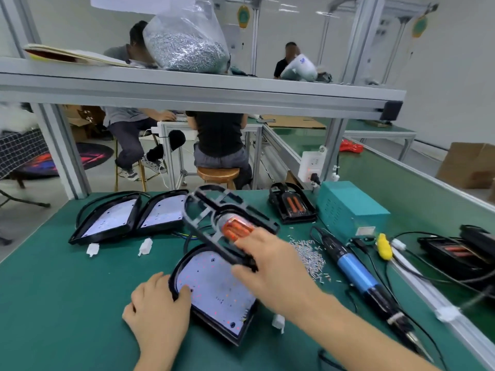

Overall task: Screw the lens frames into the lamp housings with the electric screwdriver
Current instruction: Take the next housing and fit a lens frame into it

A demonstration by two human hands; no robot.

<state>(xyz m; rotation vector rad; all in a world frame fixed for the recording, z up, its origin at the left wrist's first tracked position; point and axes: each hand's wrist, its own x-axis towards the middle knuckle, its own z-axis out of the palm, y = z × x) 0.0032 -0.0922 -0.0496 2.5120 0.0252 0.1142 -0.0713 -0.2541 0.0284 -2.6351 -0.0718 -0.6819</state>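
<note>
My right hand grips a black lens frame, blurred, tilted above the lamp housing on the green surface. My left hand rests on the housing's rim, fingers curled over it. The electric screwdriver lies to the right, beside loose screws. No labels are readable.
</note>
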